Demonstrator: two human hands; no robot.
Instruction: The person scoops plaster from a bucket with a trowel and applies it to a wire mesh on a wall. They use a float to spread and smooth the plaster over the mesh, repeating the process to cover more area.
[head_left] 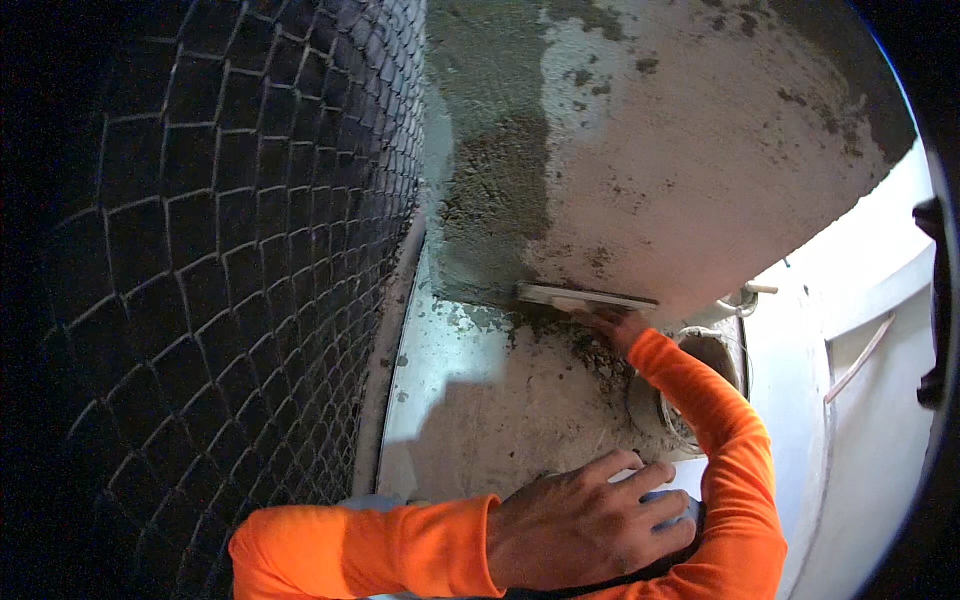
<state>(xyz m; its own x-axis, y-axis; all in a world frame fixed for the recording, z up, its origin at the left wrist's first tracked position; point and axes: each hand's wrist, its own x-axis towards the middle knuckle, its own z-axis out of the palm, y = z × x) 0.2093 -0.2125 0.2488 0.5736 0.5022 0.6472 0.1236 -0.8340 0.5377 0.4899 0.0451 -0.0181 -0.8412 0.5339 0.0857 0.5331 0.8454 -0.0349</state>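
Low on the wall, my right hand grips a long, thin plastering float, its blade near the wall's foot. Wet grey mortar covers a rough strip of that wall beside the fence; the rest is paler, with scattered splashes. Close in front of me is my left hand, its fingers bent and apart, with nothing visibly held. Under those fingers shows a bit of blue and white that I cannot make out. Loose mortar crumbs lie on the floor below my right hand.
A chain-link fence rises along the left, dark behind. Right of my right hand stands a bucket, partly hidden by my orange sleeve. A tool with a pale handle sits behind it. Sunlight and shadow cross the dusty floor.
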